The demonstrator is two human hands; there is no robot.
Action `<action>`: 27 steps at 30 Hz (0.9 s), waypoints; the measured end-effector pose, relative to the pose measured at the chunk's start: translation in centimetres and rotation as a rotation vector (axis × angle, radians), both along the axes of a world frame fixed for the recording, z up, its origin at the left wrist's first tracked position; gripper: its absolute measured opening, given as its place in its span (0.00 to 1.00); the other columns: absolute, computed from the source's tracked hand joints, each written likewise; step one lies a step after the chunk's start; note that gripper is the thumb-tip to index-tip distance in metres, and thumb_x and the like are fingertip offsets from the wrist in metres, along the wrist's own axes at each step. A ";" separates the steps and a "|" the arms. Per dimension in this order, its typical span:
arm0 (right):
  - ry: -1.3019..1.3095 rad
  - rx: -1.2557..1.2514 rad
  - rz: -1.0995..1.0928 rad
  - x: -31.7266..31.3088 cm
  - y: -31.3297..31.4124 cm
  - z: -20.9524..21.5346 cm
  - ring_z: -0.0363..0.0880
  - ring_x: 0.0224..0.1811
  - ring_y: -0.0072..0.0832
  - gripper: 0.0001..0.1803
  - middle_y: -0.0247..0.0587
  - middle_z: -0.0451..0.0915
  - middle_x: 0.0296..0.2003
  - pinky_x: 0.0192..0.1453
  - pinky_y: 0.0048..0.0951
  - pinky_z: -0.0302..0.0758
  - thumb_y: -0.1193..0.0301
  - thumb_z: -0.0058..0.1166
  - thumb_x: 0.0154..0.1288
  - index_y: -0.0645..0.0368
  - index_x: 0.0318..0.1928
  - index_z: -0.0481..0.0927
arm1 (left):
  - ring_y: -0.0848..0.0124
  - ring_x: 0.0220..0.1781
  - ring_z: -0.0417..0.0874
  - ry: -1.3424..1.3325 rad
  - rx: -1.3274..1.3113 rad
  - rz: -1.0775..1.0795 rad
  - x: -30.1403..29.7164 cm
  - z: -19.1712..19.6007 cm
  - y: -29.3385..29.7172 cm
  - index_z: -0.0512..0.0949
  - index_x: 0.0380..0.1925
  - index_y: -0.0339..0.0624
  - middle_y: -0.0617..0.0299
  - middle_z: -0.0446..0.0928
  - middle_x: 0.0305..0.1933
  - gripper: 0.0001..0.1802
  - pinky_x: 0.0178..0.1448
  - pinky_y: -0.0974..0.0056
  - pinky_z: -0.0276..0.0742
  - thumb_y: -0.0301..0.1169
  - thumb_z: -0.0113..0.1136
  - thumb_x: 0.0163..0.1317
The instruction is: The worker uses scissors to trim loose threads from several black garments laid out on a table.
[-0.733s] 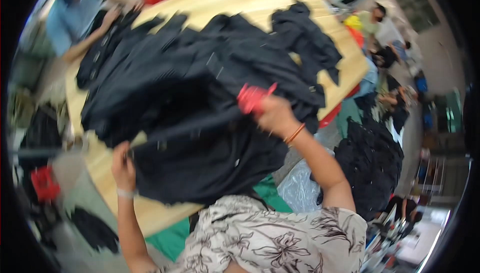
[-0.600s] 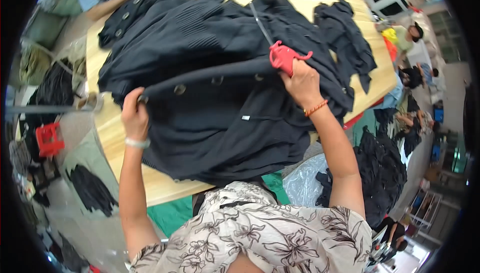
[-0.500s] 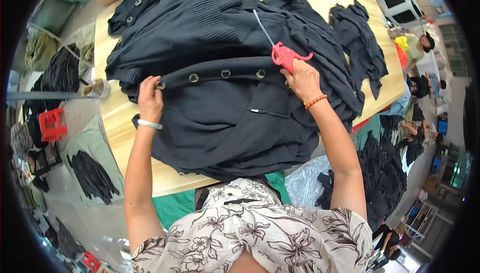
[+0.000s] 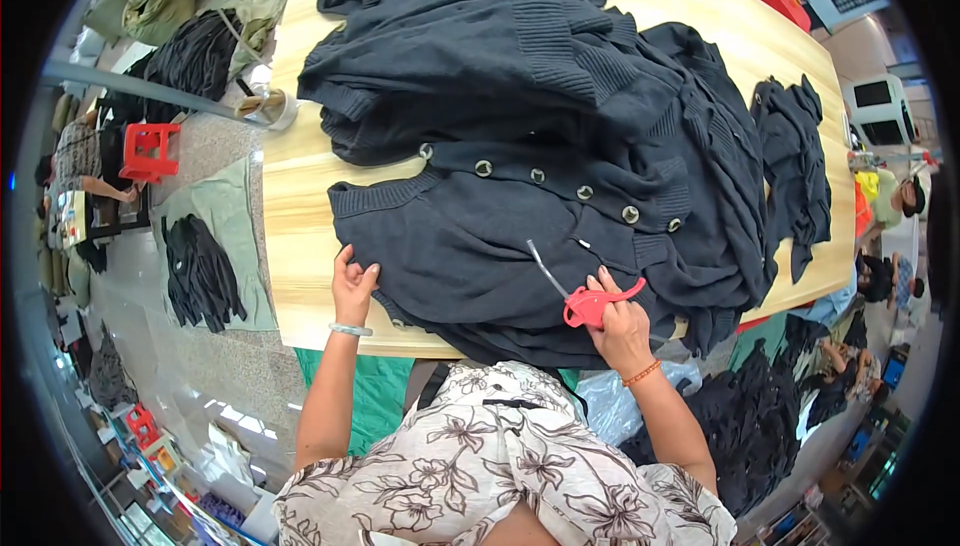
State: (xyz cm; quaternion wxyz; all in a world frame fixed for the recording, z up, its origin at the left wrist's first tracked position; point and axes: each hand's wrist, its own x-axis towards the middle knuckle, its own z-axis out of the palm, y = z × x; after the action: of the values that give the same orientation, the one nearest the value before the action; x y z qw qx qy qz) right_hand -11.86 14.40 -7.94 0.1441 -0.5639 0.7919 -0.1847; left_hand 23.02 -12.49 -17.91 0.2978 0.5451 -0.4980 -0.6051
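A dark cardigan (image 4: 450, 226) lies spread on the table in front of me, its row of round buttons running across it. My left hand (image 4: 352, 291) is at the cardigan's left edge, thumb and fingers apart, fingertips touching the fabric. My right hand (image 4: 622, 331) grips a red pistol-shaped tool (image 4: 592, 306) with a long thin metal tube, held over the garment's lower right part. Beyond it is a heap of more dark knitwear (image 4: 450, 56) with ribbed cuffs. A small white label shows on the cardigan near the tube.
A pale wooden table (image 4: 310, 296) carries the clothes. At its left edge stands a clear cup (image 4: 272, 111). Another dark garment (image 4: 795, 156) lies at the right. On the floor are a red stool (image 4: 150, 151), dark clothes on a green sheet (image 4: 200, 266) and a dark pile (image 4: 740, 426).
Both hands have drawn back toward me, the left off the buttoned edge. The red tool came along in the right hand. The cardigan now lies flatter, its button row opened out away from me.
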 end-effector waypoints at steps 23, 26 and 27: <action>0.037 -0.121 -0.586 -12.1 -1.7 -0.4 0.79 0.30 0.55 0.11 0.56 0.80 0.27 0.34 0.43 0.74 0.67 0.59 0.66 0.64 0.38 0.80 | 0.66 0.52 0.80 -0.075 -0.015 -0.334 -7.2 -4.4 -15.0 0.61 0.67 0.34 0.48 0.74 0.59 0.38 0.54 0.66 0.78 0.25 0.68 0.58; 0.145 -0.193 -0.522 -10.0 -2.4 -0.7 0.81 0.40 0.54 0.08 0.54 0.82 0.36 0.42 0.44 0.77 0.71 0.58 0.64 0.60 0.41 0.80 | 0.67 0.45 0.81 -0.055 -0.087 -0.255 -5.3 -7.0 -15.6 0.69 0.61 0.32 0.50 0.79 0.52 0.34 0.46 0.64 0.81 0.33 0.72 0.57; 0.119 -0.296 -0.480 -8.1 -4.2 0.5 0.82 0.41 0.52 0.07 0.51 0.82 0.38 0.43 0.44 0.78 0.73 0.57 0.62 0.57 0.41 0.81 | 0.71 0.34 0.78 -0.348 -0.131 -0.361 -3.0 -6.6 -16.7 0.78 0.46 0.32 0.57 0.81 0.35 0.24 0.39 0.65 0.78 0.36 0.74 0.54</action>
State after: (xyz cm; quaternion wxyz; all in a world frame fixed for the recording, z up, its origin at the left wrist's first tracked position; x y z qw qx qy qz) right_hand -19.92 10.19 -7.43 -0.0342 -0.3850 0.8743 -0.2935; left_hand 20.05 -29.16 -24.54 0.1295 0.5228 -0.6692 -0.5120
